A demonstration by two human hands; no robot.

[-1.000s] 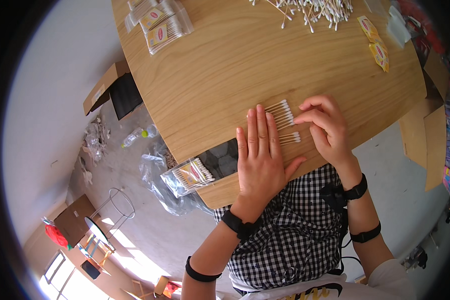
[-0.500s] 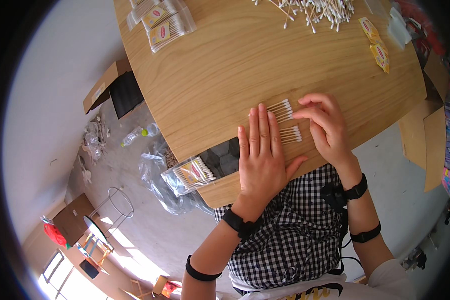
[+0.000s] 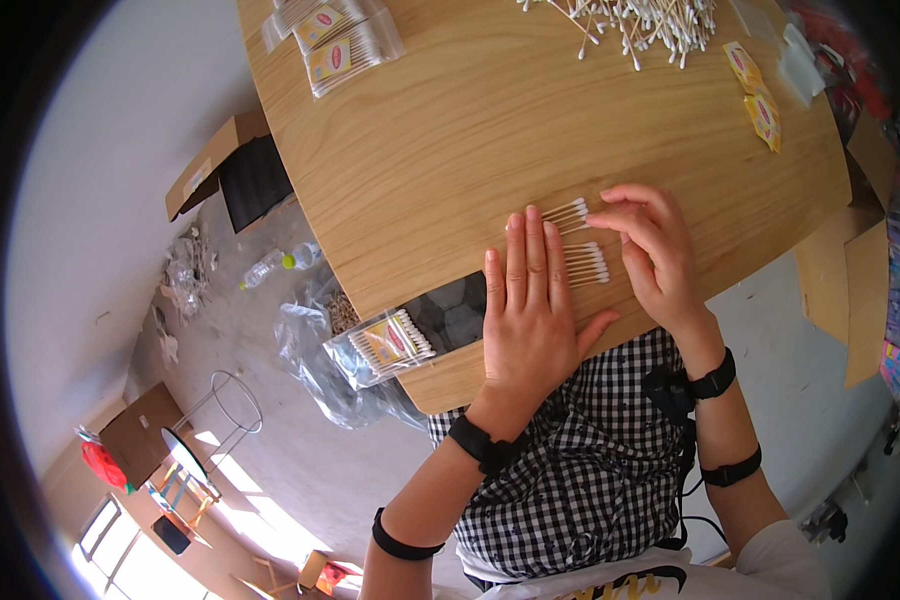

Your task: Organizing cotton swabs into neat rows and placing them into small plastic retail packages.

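Note:
My left hand [image 3: 532, 325] lies flat on the table, fingers stretched out and side by side, covering the far ends of two small groups of cotton swabs. The upper group [image 3: 568, 215] fans out past its fingertips. Below it, the lower group [image 3: 587, 263] lies in a fairly even row with its white tips toward the right. My right hand [image 3: 658, 250] hovers beside them with bent, parted fingers; one fingertip touches or nearly touches the upper group's tips. I see nothing held in it. Left of my left hand sits a clear bag of swabs [image 3: 392, 341] with a yellow card.
A dark hexagon-patterned pad [image 3: 450, 312] lies between that bag and my left hand. Loose swabs [image 3: 655, 25] are heaped at the table's far edge. Filled bags [image 3: 335, 55] stand far left, yellow cards [image 3: 760, 115] far right. Cardboard boxes [image 3: 238, 165] flank the table [image 3: 420, 180].
The lower group shows more swabs and the upper group fewer. My right fingertips have come closer to the upper group's tips. The left hand stays flat; the whole view has shifted slightly.

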